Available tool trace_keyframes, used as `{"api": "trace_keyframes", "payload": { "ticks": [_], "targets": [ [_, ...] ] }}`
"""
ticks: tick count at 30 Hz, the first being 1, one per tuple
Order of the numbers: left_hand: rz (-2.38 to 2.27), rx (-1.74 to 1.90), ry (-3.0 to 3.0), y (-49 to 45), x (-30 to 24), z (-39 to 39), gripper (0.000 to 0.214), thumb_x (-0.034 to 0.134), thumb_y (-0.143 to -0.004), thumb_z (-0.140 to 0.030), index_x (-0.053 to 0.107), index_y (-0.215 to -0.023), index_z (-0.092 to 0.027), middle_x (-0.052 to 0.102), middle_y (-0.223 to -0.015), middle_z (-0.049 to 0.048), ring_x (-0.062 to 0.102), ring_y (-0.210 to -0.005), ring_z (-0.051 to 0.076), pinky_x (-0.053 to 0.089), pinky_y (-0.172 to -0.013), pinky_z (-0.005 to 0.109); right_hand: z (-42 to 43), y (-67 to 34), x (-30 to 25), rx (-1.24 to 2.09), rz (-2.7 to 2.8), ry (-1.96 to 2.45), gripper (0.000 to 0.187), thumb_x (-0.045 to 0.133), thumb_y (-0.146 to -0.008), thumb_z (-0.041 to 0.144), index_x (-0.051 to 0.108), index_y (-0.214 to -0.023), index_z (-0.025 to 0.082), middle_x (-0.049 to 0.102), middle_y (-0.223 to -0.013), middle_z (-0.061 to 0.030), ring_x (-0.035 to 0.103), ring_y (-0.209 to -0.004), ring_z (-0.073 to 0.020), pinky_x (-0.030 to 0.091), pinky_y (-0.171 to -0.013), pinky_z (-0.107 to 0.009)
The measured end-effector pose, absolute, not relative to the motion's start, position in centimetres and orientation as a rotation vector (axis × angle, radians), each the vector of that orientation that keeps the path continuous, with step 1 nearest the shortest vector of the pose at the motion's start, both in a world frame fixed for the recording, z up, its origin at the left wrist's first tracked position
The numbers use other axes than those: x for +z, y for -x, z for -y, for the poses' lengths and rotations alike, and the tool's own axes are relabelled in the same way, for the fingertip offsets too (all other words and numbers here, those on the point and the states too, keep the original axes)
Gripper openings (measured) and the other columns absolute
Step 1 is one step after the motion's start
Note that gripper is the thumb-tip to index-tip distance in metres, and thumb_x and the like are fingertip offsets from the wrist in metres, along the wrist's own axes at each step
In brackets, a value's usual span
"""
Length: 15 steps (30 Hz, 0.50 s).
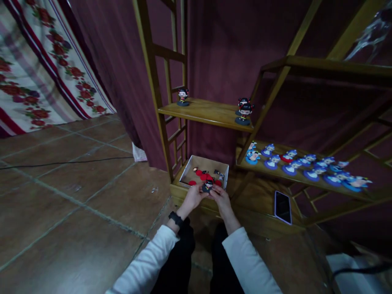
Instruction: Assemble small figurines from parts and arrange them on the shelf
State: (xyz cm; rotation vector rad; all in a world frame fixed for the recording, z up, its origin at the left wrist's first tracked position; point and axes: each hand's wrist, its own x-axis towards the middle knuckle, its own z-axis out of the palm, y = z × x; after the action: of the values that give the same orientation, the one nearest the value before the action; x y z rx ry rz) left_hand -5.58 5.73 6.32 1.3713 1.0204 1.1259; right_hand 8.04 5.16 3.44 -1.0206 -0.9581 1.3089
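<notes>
Both of my hands meet at the near edge of a cardboard box (191, 164) on the lowest shelf. My left hand (193, 197), with a black watch on its wrist, and my right hand (219, 196) are closed together on a small black-haired figurine (208, 185). Inside the box lie several red round bases (202, 175) and a few small loose parts. Two finished black-haired figurines (183, 96) (244, 110) stand on the upper wooden shelf (211, 112).
A row of several blue figurines (294, 163) lies on the right middle shelf. A phone (282, 206) lies face up on the bottom shelf. Dark red curtains hang behind, a floral cloth at far left, and a black cable crosses the tiled floor (61, 196).
</notes>
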Motion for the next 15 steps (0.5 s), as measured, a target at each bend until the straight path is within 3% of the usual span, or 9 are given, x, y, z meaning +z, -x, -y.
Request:
{"api": "trace_keyframes", "payload": {
  "ticks": [6,15],
  "targets": [
    [-1.281,1.09,-1.833,5.6,6.4,-1.5,0.035,0.069,-0.063,-0.019,0.063,-0.098,-0.021,0.066,-0.092,0.0093,0.061,-0.089,0.025,0.043,-0.082,0.031,-1.7,-9.2,2.7,1.377,0.877,1.02,0.034,0.068,-0.061,0.032,0.063,-0.092,0.019,0.066,-0.097,-0.006,0.063,-0.087,-0.0213,0.052,-0.075,-0.037],
    [-1.249,0.909,-2.106,5.4,5.9,0.1,0.039,0.064,-0.07,-0.019,0.056,-0.109,-0.018,0.062,-0.101,0.014,0.061,-0.093,0.026,0.041,-0.085,0.031,-0.6,-9.6,1.6,1.465,0.779,1.094,0.031,0.067,-0.053,0.018,0.062,-0.083,0.019,0.068,-0.082,-0.0007,0.064,-0.076,-0.0182,0.053,-0.071,-0.035]
  ]
}}
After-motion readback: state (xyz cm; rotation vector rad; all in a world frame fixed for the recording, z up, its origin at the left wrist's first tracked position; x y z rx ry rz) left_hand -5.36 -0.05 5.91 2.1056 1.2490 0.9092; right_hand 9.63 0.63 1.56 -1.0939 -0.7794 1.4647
